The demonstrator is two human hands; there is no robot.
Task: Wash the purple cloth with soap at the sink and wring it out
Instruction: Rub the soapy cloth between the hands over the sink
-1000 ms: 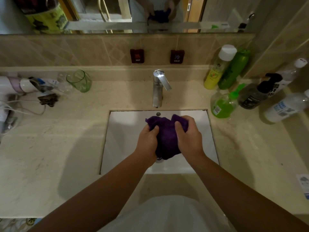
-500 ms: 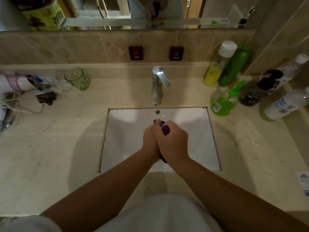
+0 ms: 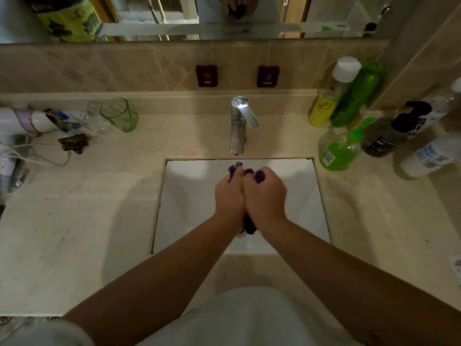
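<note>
Over the white sink basin, my left hand and my right hand are pressed side by side, both closed tightly around the purple cloth. Only small purple bits show above my fingers, and a dark end hangs below my wrists. The rest of the cloth is hidden inside my fists. The chrome faucet stands behind the basin; no water can be seen running.
A green soap pump bottle, yellow and green bottles, a dark pump bottle and a white bottle stand on the right counter. A green glass, a hair dryer and cords lie on the left.
A second ago the cloth was bunched loosely and widely visible between my hands. My hands have since come together and squeezed it into a tight bundle, hiding most of it.
</note>
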